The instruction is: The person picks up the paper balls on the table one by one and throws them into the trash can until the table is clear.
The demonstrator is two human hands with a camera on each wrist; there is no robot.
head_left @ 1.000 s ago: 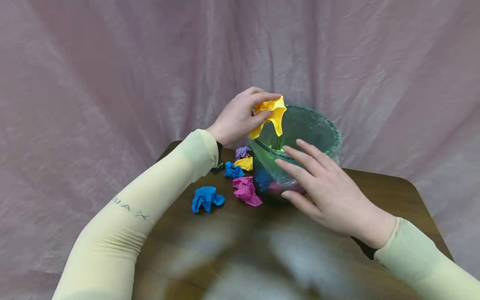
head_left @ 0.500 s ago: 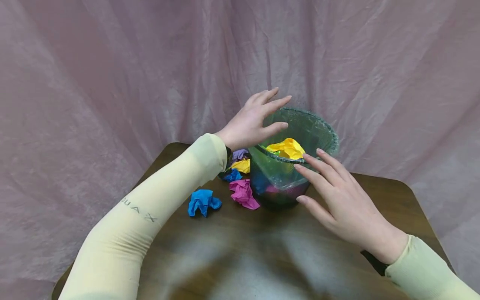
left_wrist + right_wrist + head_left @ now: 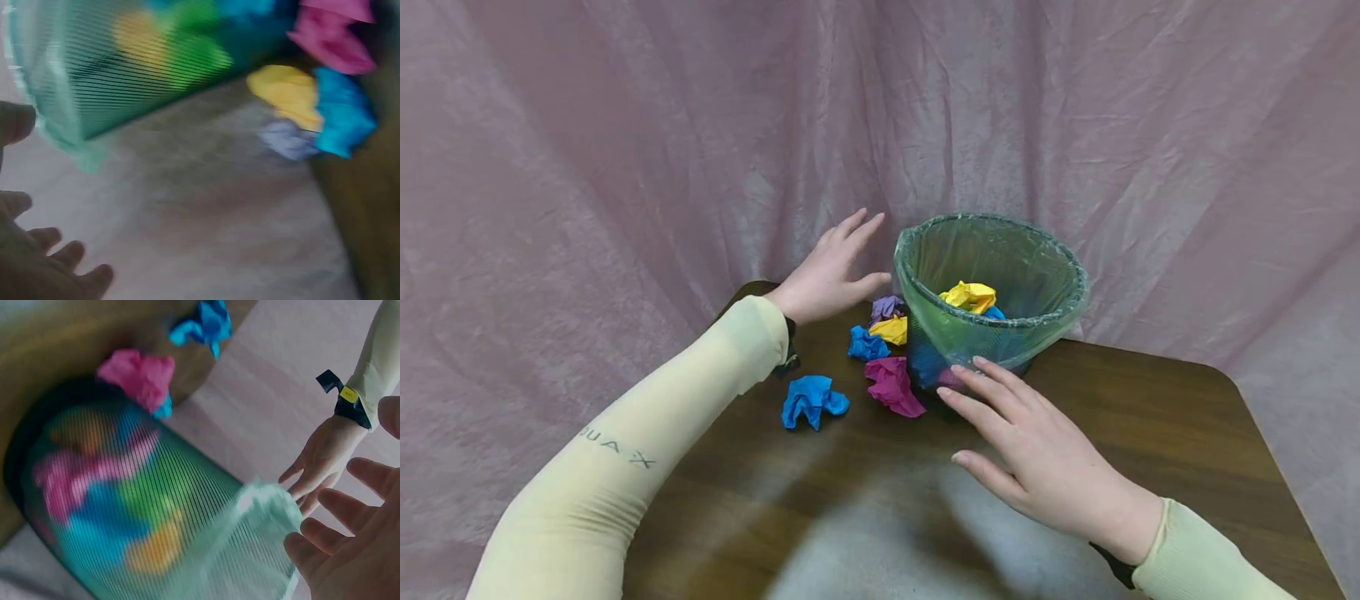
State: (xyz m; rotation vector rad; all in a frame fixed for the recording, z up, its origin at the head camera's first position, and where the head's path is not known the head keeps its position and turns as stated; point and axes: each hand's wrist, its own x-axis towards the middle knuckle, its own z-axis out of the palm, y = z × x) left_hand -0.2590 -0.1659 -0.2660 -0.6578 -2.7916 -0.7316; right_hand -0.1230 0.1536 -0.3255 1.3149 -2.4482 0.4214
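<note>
My left hand (image 3: 829,279) hangs with spread fingers just left of a mesh wastebasket (image 3: 1052,312) lined with a green plastic bag, holding nothing. In front of the basket, my right hand (image 3: 1037,450) is held with fingers extended, its fingertips overlapping the basket's lower front in the head view. A yellow crumpled paper (image 3: 972,296) lies inside the basket. Through the mesh in the right wrist view show more balls, among them a pink paper (image 3: 62,481) and a green paper (image 3: 150,494). Left of the basket lie a magenta crumpled paper (image 3: 895,387) and a blue crumpled paper (image 3: 812,402).
Behind these, a second blue paper (image 3: 867,342), a yellow paper (image 3: 891,330) and a purple paper (image 3: 886,308) sit close together by the basket. The brown table (image 3: 1165,400) has rounded far corners. A pinkish curtain (image 3: 700,125) hangs behind it.
The left hand let go of a yellow crumpled paper over the basket, and the paper dropped in. That hand then moved left, away from the rim. The right hand shifted slightly lower.
</note>
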